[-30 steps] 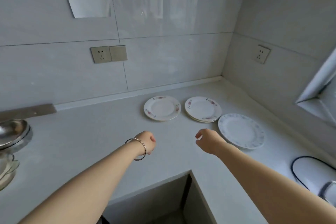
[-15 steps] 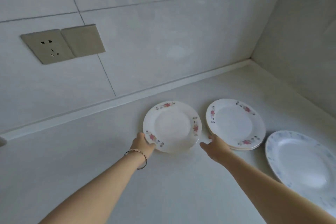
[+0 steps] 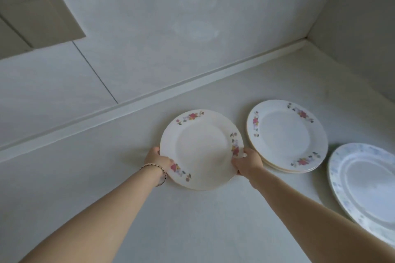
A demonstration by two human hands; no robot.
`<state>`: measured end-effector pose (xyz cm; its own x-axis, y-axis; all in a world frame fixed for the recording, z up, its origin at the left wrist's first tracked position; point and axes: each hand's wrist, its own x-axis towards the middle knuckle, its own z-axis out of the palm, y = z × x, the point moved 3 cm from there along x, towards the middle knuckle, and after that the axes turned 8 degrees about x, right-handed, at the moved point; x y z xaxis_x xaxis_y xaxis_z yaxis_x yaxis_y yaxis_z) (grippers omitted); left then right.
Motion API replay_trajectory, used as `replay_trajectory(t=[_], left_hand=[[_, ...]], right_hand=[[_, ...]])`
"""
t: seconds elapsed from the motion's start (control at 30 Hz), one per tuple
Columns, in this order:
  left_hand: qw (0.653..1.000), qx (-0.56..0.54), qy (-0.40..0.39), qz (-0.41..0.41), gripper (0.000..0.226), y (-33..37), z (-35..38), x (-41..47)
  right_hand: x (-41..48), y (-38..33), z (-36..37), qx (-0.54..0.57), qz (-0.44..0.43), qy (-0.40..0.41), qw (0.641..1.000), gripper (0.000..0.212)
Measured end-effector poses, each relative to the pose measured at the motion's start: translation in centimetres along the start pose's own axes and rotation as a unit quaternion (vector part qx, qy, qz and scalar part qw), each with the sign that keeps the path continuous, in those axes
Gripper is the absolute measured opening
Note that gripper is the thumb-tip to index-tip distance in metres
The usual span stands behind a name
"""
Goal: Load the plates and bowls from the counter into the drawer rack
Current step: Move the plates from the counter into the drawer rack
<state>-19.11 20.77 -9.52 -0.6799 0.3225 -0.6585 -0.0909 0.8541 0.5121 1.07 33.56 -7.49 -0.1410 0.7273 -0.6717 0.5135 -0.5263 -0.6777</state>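
Observation:
A white plate with red flowers on its rim (image 3: 202, 149) is held at both sides near the back of the grey counter (image 3: 192, 226). My left hand (image 3: 158, 161), with a bracelet on the wrist, grips its left edge. My right hand (image 3: 248, 163) grips its right edge. To the right lies a small stack of matching flowered plates (image 3: 287, 136). A larger white plate with a pale blue pattern (image 3: 367, 186) lies at the far right, partly cut off by the frame. No drawer rack or bowls are in view.
The tiled back wall (image 3: 171, 38) carries a beige switch plate (image 3: 36, 17) at upper left. A side wall (image 3: 363, 28) closes the corner on the right. A raised strip (image 3: 128, 104) runs along the back of the counter.
The view has moved closer to the plates. Both hands reached forward from mid-counter and closed on the left flowered plate's two edges.

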Motion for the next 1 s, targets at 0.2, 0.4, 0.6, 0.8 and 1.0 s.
replay_trajectory(t=[0.2, 0.4, 0.6, 0.8, 1.0], left_hand=[[0.998, -0.059, -0.017, 0.03, 0.033, -2.8, 0.0, -7.7], [0.985, -0.167, -0.037, 0.027, 0.029, -8.4, -1.2, -20.5], [0.978, -0.21, 0.006, 0.014, 0.036, -19.1, -2.2, -32.6], [0.976, -0.204, 0.056, -0.048, 0.037, -31.6, -4.8, -40.1], [0.96, -0.22, 0.077, -0.154, 0.04, -45.2, -8.0, -44.3]], right_hand=[[-5.9, 1.2, -3.8, -0.017, -0.063, -0.023, 0.998, 0.032], [-15.2, 3.5, -7.5, -0.095, -0.14, -0.063, 0.984, 0.036], [-26.4, 9.7, -8.4, -0.145, -0.175, -0.12, 0.966, 0.042], [-34.9, 17.5, -4.5, -0.202, -0.158, -0.192, 0.947, 0.045], [-41.7, 26.3, 3.7, -0.245, -0.14, -0.275, 0.919, 0.036]])
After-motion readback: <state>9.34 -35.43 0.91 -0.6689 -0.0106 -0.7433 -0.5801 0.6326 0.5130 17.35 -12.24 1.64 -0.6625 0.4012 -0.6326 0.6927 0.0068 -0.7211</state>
